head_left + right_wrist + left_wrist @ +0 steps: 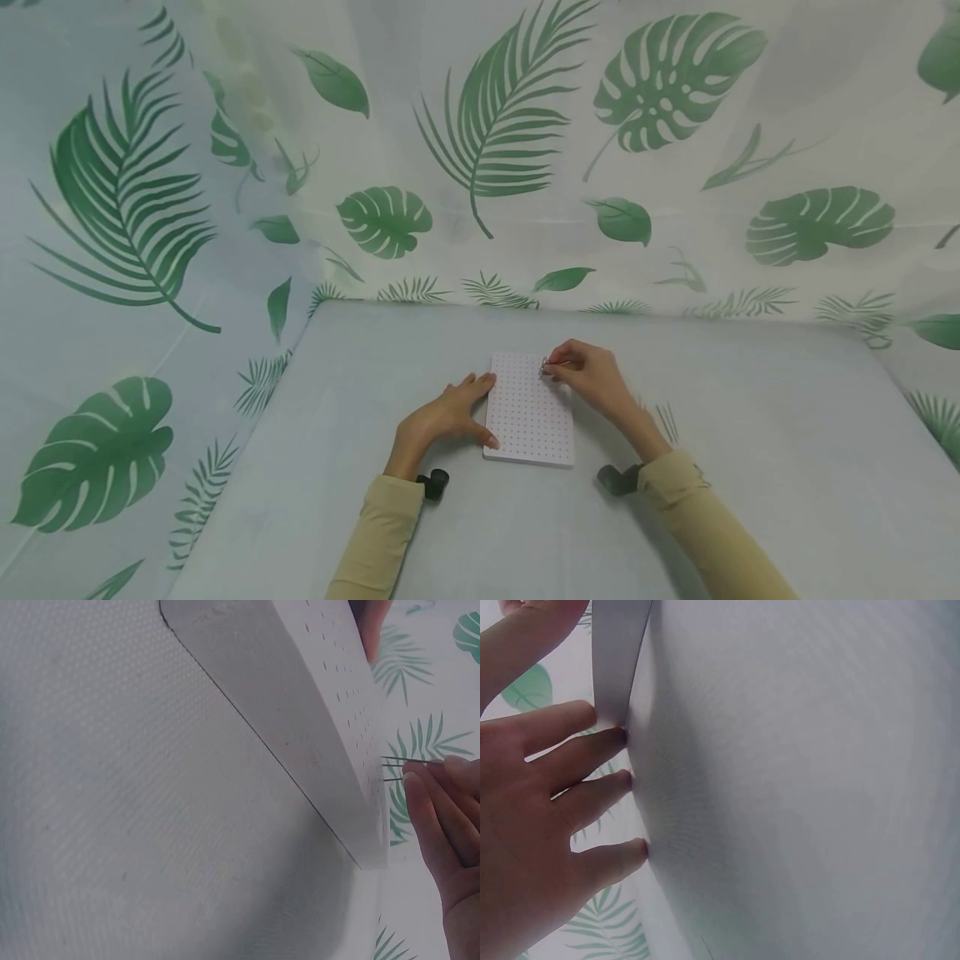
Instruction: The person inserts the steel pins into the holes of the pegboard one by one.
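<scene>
A white rectangular block with a grid of small dots on its upper face lies on the table. My left hand steadies its left side, thumb at the near left corner and fingers spread; in the left wrist view those fingers reach fairly straight to the table beside the block's side wall. Over the far right part of the block, my right hand pinches thin metal pins between thumb and fingertips. Several pin ends point at the dotted face, right at its surface. Fingers partly hide the pins.
A pale cloth covers the table. Behind and to the left hang white sheets printed with green leaves. Dark wrist cameras sit at both sleeves, close above the table.
</scene>
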Motion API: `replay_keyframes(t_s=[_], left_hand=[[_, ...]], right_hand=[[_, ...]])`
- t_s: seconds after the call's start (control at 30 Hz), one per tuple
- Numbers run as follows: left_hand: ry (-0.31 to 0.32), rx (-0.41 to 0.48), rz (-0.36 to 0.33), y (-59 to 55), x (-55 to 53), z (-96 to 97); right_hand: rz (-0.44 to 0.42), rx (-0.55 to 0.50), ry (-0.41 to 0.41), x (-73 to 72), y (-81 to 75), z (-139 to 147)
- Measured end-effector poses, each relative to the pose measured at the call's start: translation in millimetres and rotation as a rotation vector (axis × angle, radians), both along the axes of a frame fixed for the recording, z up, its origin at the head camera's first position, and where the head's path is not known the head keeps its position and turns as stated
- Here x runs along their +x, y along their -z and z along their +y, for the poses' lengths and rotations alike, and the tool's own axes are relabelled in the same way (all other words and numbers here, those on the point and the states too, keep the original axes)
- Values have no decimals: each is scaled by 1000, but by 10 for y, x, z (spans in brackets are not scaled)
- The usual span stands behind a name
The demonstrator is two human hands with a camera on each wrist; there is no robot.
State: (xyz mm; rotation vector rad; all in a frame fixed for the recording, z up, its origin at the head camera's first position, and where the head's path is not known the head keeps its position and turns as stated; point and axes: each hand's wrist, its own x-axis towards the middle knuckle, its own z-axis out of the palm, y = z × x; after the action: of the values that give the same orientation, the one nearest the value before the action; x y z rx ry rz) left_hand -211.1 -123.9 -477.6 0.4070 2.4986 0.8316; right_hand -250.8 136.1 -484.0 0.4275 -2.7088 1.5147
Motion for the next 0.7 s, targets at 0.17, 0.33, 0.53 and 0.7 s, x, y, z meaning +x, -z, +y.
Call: replay_keyframes(t_s=[0.17,0.33,0.53,0.7], left_hand=[[-6,2,-4,-11,5,3],[-7,4,-6,-17,9,6],[1,5,1,-5,-1,6],[3,-4,-4,-3,2,-1]], right_hand=[[0,8,10,-3,19,-10],[16,55,23,4,38,-30],[28,102,36,8,49,-52],[16,128,43,18,44,-67]])
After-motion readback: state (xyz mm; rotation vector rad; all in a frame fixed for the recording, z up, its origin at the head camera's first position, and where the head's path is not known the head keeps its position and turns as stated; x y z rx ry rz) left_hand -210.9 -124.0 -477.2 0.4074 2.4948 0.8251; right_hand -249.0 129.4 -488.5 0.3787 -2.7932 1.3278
